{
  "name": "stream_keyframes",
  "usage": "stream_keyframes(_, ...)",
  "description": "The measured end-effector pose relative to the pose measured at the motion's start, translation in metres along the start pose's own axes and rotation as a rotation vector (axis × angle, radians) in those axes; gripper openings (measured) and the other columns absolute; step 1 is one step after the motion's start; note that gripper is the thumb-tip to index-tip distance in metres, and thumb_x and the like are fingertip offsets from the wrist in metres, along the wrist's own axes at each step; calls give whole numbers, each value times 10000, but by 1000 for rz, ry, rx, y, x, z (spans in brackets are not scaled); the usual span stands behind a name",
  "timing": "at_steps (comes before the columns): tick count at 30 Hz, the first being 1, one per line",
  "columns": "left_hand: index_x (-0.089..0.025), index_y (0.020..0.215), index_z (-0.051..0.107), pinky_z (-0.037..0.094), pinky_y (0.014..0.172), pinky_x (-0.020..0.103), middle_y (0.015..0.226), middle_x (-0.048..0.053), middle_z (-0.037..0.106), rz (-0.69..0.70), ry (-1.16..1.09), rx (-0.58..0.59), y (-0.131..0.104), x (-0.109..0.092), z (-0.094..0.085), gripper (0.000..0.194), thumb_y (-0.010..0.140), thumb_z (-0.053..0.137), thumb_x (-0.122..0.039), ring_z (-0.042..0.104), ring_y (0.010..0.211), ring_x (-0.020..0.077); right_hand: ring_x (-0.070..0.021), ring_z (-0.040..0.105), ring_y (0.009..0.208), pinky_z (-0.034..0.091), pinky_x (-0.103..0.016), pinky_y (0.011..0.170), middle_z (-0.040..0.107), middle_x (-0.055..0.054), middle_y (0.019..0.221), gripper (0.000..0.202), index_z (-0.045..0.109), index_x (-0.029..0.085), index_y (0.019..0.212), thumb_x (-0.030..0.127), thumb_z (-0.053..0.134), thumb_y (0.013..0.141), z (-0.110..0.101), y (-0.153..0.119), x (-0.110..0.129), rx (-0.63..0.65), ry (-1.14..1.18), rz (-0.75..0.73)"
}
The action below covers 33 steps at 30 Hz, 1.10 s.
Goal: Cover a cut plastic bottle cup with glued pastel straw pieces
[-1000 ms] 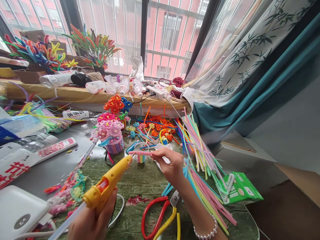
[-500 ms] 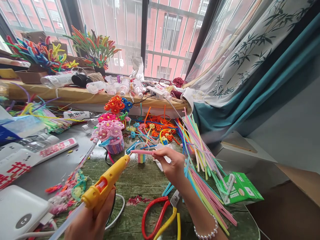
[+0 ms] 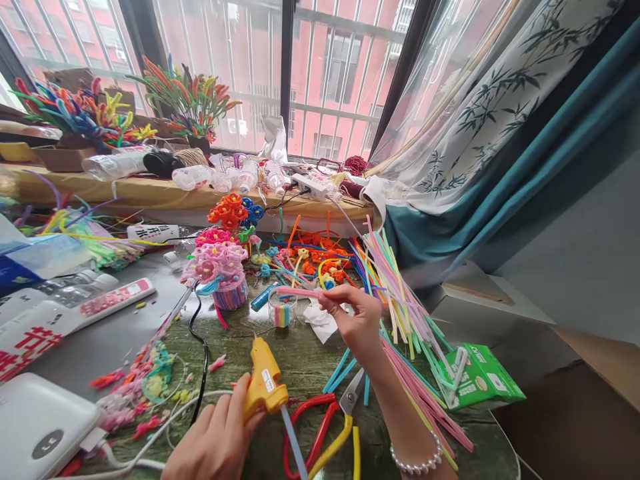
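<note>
My left hand [image 3: 215,427] is wrapped round the handle of a yellow hot glue gun [image 3: 267,380], low over the table, its nozzle pointing away from me. A clear glue stick [image 3: 295,440] sticks out of its back end. Between thumb and fingers, my right hand [image 3: 355,320] pinches a pink pipe cleaner [image 3: 299,292] that points left. Just below the pipe cleaner stands a small clear cup [image 3: 282,316] with rainbow stripes on its side. Red-and-yellow-handled scissors [image 3: 325,427] lie between my forearms.
Pipe cleaner flowers in a striped pot [image 3: 231,291] stand left of the cup. Bundles of pipe cleaners [image 3: 395,287] and a green packet [image 3: 487,380] lie at right. A white power bank [image 3: 47,427] sits at near left, and a black cable [image 3: 204,347] crosses the table.
My left hand has lowered the glue gun and turned it, taking its nozzle away from the pink pipe cleaner. My right hand has shifted slightly right and up with the pipe cleaner.
</note>
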<state>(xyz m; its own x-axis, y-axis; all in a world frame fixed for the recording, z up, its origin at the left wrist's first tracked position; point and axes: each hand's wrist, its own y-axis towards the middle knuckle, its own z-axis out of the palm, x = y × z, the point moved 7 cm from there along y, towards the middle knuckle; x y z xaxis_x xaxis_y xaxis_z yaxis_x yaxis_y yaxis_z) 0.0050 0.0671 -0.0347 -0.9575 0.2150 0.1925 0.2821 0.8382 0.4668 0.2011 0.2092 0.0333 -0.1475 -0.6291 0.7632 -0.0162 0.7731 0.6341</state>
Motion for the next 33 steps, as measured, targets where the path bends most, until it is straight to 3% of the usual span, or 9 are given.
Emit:
stream_keyframes(6,-79,1347,516,507,785,325,999,104,700,-108,56,254,-1,0,25,475,918,325,-7,655,868,207,-158,672,644,529,-257,613,738,-33,743,41,719,175,827,142,696,837,-3,2,8,-21,-181,-99)
stream_keyframes(11,-110,1309,565,518,807,406,1048,129,682,-135,44,328,30,5,5,396,938,437,-162,633,958,279,-172,674,681,516,-277,641,736,-58,784,103,691,157,883,153,595,919,1,-2,11,-17,-463,-303)
stream_keyframes(13,-104,1310,558,516,807,405,1076,129,668,-166,61,294,60,10,-8,422,901,461,-77,620,938,269,-186,676,712,511,-293,663,736,-74,813,145,682,152,901,157,545,946,5,-4,10,3,-543,-355)
stream_keyframes(15,-110,1327,538,512,804,398,1171,138,639,-86,36,231,96,10,-13,457,880,470,-43,597,985,279,-196,674,727,503,-302,667,732,-85,820,177,675,148,911,154,505,963,7,-6,9,15,-596,-383)
stream_keyframes(17,-108,1262,582,505,769,400,1193,151,636,28,-5,185,128,11,-7,471,827,465,28,594,997,296,-199,672,724,491,-303,660,728,-89,812,196,670,146,912,153,484,972,7,-6,9,8,-633,-395)
stream_keyframes(20,-163,897,699,476,702,365,925,102,704,199,-128,181,154,11,14,237,811,541,-8,626,873,276,-197,670,708,475,-301,650,724,-89,803,215,668,150,900,160,468,979,4,-5,9,-16,-674,-389)
stream_keyframes(23,-209,659,642,436,603,271,674,12,663,275,-191,184,160,12,27,267,797,564,6,637,718,190,-202,672,705,460,-302,644,721,-87,794,215,668,152,897,158,469,977,0,-4,9,-57,-701,-378)
stream_keyframes(27,-189,773,630,414,566,254,763,27,672,198,-212,94,158,17,22,189,894,523,-91,642,755,186,-202,660,684,428,-298,620,713,-83,773,201,657,148,870,150,483,971,-3,-3,6,-101,-807,-351)
stream_keyframes(33,-168,834,608,420,618,273,796,42,658,93,-219,-34,151,27,16,182,958,475,-182,610,800,205,-196,629,649,390,-303,602,689,-73,724,241,640,155,833,139,448,978,6,-4,0,-40,-920,-358)
